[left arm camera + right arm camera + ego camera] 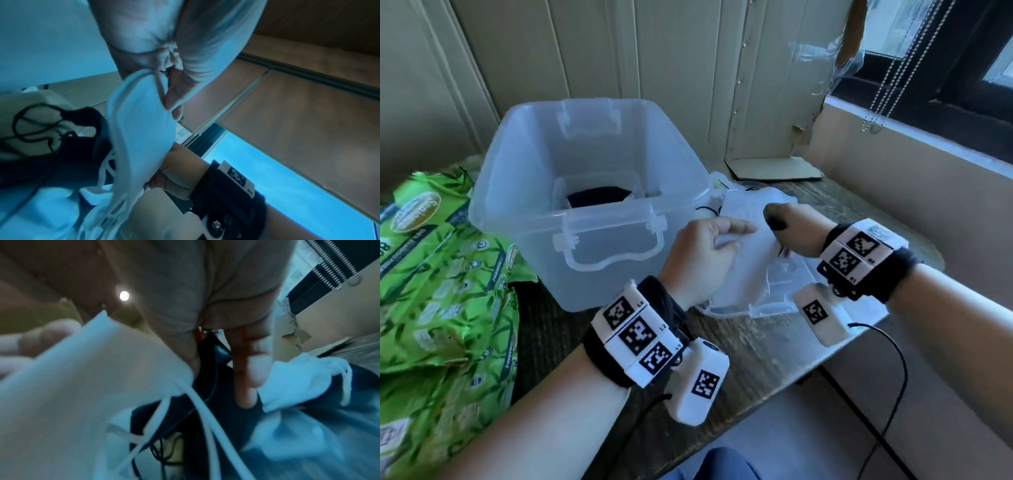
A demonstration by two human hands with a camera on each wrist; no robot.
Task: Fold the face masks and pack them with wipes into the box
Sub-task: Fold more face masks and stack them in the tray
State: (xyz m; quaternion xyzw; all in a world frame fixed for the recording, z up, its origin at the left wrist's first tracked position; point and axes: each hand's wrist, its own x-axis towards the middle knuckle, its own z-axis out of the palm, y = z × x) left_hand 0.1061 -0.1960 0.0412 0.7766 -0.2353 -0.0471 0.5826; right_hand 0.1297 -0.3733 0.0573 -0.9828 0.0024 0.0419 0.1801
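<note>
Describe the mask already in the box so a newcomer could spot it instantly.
Find the clear plastic box at the table's centre, right of the green wipes packs. On its floor lies one black mask. It is the only thing inside; the other masks are outside, by the hands.

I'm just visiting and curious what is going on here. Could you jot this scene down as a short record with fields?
Activity: folding a white face mask
Left hand: grips the mask
Right hand: holds the mask's other side
Box: clear plastic, open, a dark mask inside
Wipes: green packs left of the box, not yet packed
Other masks: piled behind the hands
Surface: wooden table
</note>
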